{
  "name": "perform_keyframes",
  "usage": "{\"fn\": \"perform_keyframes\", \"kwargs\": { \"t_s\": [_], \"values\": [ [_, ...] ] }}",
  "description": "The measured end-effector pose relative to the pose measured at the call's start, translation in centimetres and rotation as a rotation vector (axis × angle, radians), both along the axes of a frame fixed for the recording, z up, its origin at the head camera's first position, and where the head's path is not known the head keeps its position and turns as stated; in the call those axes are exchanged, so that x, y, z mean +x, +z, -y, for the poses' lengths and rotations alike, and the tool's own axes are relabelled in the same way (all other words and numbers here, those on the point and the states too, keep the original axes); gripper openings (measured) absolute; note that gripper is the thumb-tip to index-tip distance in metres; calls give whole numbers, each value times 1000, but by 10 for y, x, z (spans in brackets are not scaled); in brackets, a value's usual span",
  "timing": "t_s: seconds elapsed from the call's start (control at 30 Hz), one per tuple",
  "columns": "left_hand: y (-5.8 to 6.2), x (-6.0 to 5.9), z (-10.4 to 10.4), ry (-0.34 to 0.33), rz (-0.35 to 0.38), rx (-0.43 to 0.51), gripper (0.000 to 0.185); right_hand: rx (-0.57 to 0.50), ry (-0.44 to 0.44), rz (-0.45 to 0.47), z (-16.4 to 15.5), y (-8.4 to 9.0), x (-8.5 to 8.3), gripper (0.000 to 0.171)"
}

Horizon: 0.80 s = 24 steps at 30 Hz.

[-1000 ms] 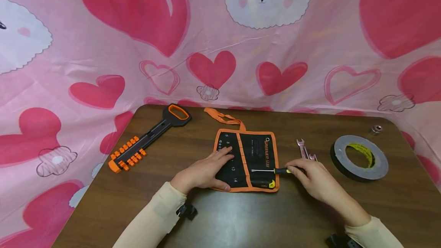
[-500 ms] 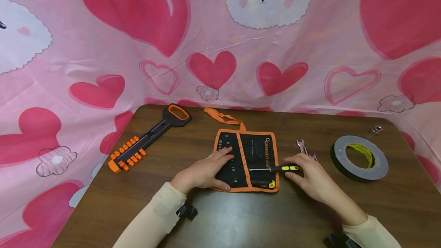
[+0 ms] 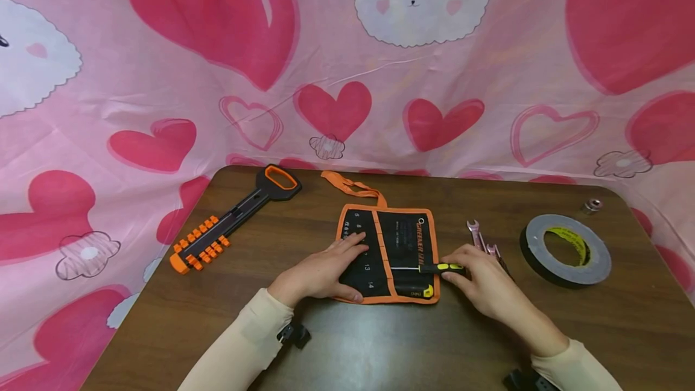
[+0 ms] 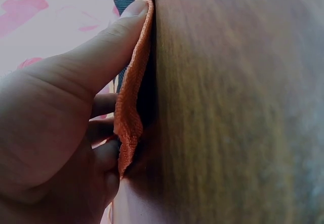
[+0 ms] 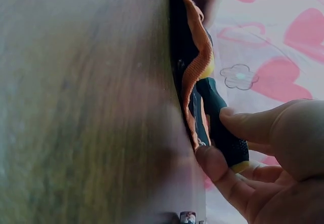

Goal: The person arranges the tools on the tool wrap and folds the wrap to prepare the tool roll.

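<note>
A black tool roll pouch [image 3: 404, 240] with orange edging and printed numbers lies spread on the table. My left hand [image 3: 323, 270] rests on its left half with the fingers straight, and the thumb [image 4: 109, 46] lies along the orange edge. Between thumb and fingers, my right hand [image 3: 485, 282] pinches the black and yellow handle of a screwdriver [image 3: 447, 268] over the pouch's right half. The screwdriver's shaft points left, its tip at the orange middle band; whether it is under the band I cannot tell. A yellow-ended tool [image 3: 429, 290] lies at the pouch's lower right.
Just beyond my right hand lie small wrenches [image 3: 475, 234], partly hidden. Further right are a tape roll [image 3: 567, 273] and a small metal socket [image 3: 592, 205]. A black rack with orange clips [image 3: 233, 219] lies at left. An orange strap [image 3: 353, 186] trails behind the pouch.
My right hand has moved left with the screwdriver and shifted its grip back, showing more of the handle. Less of the shaft shows now. The left hand has stayed in place.
</note>
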<state>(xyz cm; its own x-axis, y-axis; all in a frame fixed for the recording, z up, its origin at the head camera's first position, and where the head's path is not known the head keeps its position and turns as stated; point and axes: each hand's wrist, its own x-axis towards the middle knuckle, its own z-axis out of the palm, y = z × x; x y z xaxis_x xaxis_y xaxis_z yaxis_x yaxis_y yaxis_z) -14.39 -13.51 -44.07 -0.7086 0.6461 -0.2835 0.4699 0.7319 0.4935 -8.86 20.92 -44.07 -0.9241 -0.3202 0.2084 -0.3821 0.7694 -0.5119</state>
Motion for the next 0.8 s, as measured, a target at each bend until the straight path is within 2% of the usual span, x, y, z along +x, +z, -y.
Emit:
{"fn": "perform_keyframes", "kwargs": {
  "t_s": [0.23, 0.47, 0.8],
  "values": [
    [0, -1, 0, 3, -4, 2, 99, 29, -4, 24, 7, 2, 0, 18],
    [0, -1, 0, 6, -7, 0, 99, 48, 5, 95, 14, 4, -3, 21],
    [0, 1, -1, 6, -5, -2, 99, 60, 19, 104, 24, 4, -4, 22]
  ]
}}
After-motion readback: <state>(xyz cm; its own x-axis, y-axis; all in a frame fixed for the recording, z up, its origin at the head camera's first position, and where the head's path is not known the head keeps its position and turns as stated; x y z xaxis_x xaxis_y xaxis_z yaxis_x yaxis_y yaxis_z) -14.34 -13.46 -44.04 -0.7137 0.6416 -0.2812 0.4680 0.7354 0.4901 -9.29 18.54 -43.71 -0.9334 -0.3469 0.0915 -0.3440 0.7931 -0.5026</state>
